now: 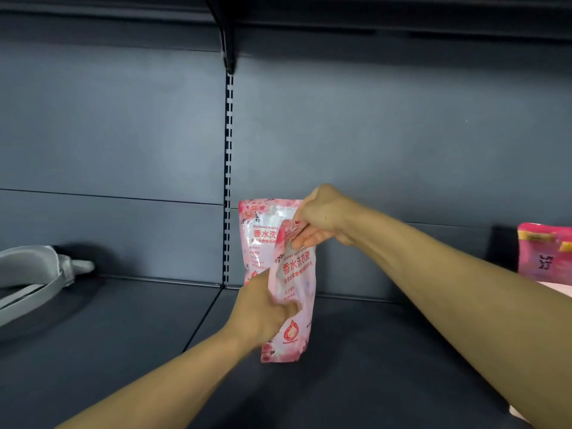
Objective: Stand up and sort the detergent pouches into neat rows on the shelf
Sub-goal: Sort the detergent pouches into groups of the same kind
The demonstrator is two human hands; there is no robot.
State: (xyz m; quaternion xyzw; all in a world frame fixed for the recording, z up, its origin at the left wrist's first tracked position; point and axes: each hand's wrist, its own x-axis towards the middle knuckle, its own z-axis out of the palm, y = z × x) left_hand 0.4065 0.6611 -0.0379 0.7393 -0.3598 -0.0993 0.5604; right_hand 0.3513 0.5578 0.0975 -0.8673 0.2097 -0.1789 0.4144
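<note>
We held the front pouch (294,292) upright on the shelf (387,351), just in front of a second pouch (258,233) standing against the back panel. Our right hand (322,218) pinched its top edge; our left hand (266,308) curled round its middle. The film looked soft, slick and liquid-filled, so we judged it floppy and fairly heavy, best taken at the top seam and the waist.

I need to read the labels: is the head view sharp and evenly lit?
Head view: front pouch print legible, left hand slightly motion-blurred; glare on the rear pouch top; shelf dim, shadowed overhead; wide-angle bending at the edges.
</note>
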